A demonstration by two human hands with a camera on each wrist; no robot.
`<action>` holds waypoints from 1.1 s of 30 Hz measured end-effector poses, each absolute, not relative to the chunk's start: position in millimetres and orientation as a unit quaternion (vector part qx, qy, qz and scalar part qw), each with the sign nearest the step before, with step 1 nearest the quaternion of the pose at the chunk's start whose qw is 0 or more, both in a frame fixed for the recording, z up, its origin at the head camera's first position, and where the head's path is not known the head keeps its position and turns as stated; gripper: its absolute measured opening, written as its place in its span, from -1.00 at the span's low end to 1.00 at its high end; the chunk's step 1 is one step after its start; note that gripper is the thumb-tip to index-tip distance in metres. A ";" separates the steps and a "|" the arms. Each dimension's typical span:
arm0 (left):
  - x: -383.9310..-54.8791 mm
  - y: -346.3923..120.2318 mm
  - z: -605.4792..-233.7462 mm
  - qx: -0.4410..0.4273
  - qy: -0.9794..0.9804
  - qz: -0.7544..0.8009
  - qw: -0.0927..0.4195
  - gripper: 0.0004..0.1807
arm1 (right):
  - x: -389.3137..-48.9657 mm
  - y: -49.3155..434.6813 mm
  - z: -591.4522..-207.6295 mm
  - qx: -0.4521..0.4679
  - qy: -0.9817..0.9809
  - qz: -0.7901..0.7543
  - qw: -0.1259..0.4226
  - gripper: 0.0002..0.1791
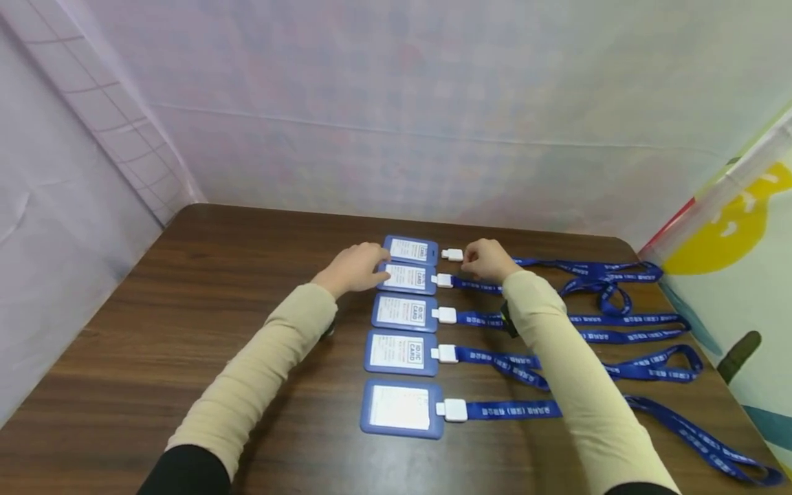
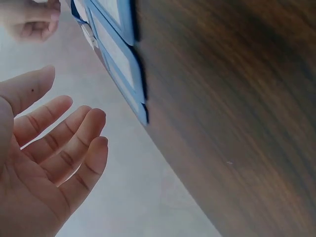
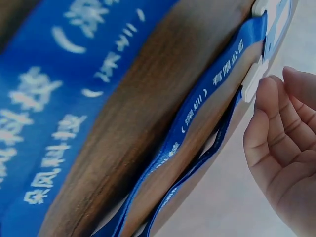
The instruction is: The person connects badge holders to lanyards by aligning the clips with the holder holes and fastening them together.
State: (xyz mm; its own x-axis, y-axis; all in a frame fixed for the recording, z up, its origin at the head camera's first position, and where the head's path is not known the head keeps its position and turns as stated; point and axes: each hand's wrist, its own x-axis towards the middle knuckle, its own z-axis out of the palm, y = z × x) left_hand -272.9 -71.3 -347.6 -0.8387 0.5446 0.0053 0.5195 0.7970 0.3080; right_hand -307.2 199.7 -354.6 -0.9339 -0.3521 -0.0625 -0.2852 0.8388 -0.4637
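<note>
Several blue ID card holders lie in a column on the brown table, each with a white card. My left hand (image 1: 359,268) is at the left ends of the farthest card holder (image 1: 413,249) and the second one (image 1: 410,278). In the left wrist view its fingers (image 2: 84,128) are spread and loosely bent, with nothing between them. My right hand (image 1: 489,258) is just right of the farthest white clip (image 1: 454,255), which has a small gap to its card holder. Its fingers (image 3: 269,98) curl loosely in the right wrist view, and no held thing shows.
Nearer card holders (image 1: 403,313) join white clips (image 1: 447,315) on blue printed lanyards (image 1: 513,410) stretching right, some under my right forearm. The farthest lanyard (image 1: 625,271) lies folded at the right. Bare wood (image 1: 185,309) shows at the left; a pale curtain (image 1: 396,137) hangs behind.
</note>
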 end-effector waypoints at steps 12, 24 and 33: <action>-257.5 -67.7 -342.8 0.300 0.944 0.132 0.038 -0.58 | -325.5 203.5 -354.9 -0.135 0.953 -0.250 0.105 -0.81; -255.5 -70.4 -343.9 0.300 0.942 0.149 0.034 -0.59 | -333.1 201.5 -364.1 -0.106 0.954 -0.240 0.147 -0.54; -260.4 -70.3 -346.9 0.295 0.938 0.177 0.041 -0.61 | -328.0 199.8 -374.6 -0.086 0.964 -0.219 0.126 -0.62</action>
